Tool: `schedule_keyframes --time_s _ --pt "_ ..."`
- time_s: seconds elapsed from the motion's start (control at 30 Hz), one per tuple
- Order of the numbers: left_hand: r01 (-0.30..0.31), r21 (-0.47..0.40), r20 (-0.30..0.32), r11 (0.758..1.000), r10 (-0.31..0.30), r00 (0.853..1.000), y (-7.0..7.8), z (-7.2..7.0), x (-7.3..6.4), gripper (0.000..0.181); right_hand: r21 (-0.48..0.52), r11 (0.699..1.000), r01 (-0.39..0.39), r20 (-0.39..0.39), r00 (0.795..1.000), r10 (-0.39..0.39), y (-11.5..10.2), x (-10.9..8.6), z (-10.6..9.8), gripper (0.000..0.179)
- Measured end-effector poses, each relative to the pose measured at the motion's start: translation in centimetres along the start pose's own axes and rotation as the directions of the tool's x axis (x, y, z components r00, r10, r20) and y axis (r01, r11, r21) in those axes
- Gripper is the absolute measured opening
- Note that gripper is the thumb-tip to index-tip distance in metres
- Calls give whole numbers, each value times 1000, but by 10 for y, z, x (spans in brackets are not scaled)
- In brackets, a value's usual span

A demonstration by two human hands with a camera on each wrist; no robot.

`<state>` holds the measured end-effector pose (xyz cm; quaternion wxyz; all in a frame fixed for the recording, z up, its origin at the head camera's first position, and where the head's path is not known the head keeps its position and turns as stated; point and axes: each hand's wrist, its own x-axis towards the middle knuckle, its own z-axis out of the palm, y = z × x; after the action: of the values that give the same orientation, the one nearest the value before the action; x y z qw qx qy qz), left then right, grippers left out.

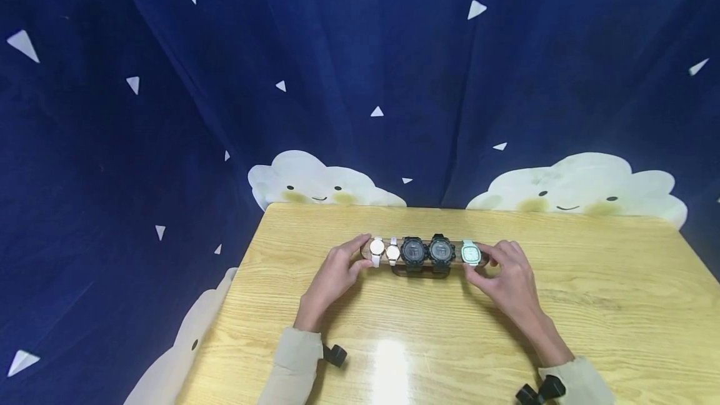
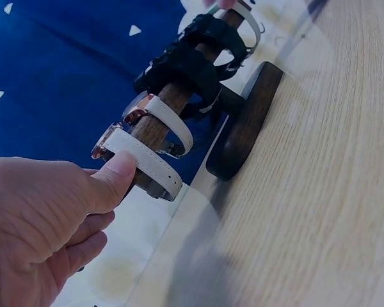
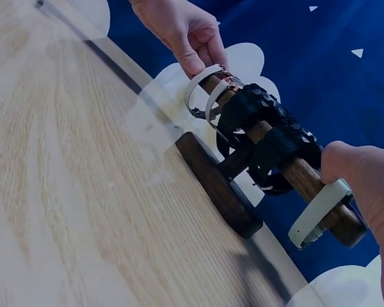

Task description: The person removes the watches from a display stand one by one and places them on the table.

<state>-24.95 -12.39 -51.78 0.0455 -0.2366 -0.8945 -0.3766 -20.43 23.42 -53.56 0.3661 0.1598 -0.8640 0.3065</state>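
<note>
Left hand (image 2: 48, 224) nearest, pinching the outer white watch (image 2: 147, 157); right hand (image 1: 509, 277) pinches the mint watch (image 1: 470, 254), opposite end of the wooden stand (image 3: 216, 183). Stand's toward the table's (image 1: 590, 280) back edge (resting or slightly raised, can't tell). Second white watch (image 1: 392, 253) and two black watches (image 1: 414, 250) between. Looks like five mounted; what's left, unclear. Blue curtain (image 1: 349, 49) behind, no visible obstruction.

Dk blue curtain (image 1: 349, 49) w/ wht triangles (image 1: 476, 10), smiling clouds (image 1: 582, 174); lt wood tbl (image 1: 607, 292), glare (image 1: 390, 370).
</note>
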Motion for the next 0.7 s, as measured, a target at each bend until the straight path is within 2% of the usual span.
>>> schedule_keyframes --time_s 0.23,0.47,0.7 --pt "-7 23 -9 1000 7 1000 0 1 0 61 24 1000 18 -1 1000 -18 5 1 -3 42" --pt "12 32 -6 999 -12 1000 0 0 0 62 22 999 31 11 999 -31 8 2 -6 41" --pt "-7 18 -6 1000 7 1000 -1 0 0 61 50 997 50 23 998 -51 12 5 -11 44"
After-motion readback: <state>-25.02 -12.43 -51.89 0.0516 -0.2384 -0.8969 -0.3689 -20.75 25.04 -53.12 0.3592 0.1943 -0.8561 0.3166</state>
